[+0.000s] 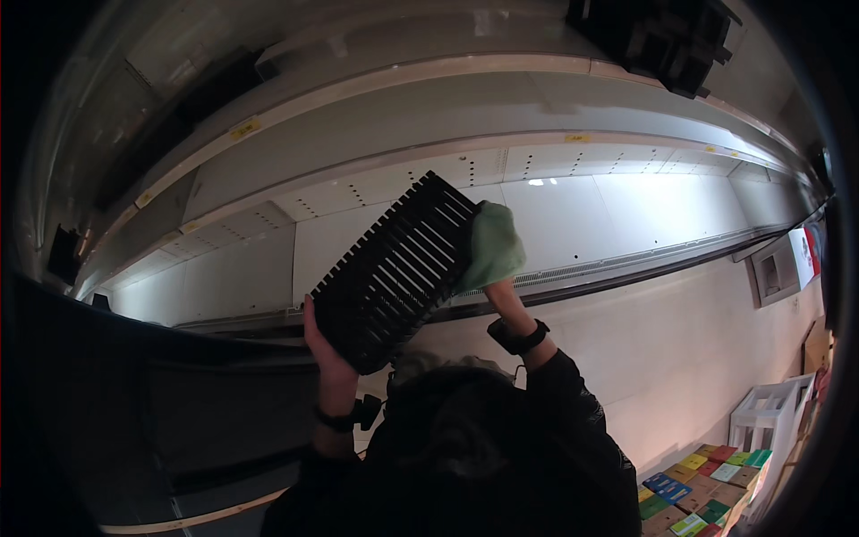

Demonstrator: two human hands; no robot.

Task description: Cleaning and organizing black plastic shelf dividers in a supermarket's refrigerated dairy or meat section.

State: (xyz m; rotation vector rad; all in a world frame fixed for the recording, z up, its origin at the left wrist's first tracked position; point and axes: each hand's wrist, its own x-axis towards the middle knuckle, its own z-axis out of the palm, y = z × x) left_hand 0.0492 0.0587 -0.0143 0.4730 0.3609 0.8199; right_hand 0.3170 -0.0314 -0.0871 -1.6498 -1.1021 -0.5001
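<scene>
A black slotted plastic rack point(396, 268) is held up at a tilt before me, its comb-like edge towards the upper left. My left hand point(329, 352) grips its lower left end, with the fingers partly hidden behind it. At the opposite end, a pale green cloth point(498, 243) lies against the rack's right edge. My right hand point(500, 292) holds this cloth, which covers most of the fingers. Both wrists wear black bands.
Ahead is a white refrigerated display case point(557, 208) with long shelves point(402, 114) bearing yellow tags. More black plastic pieces point(661, 43) rest on the upper shelf at right. Lower right, several colourful boxes point(704, 490) sit beside a white plastic stool-like frame point(765, 409).
</scene>
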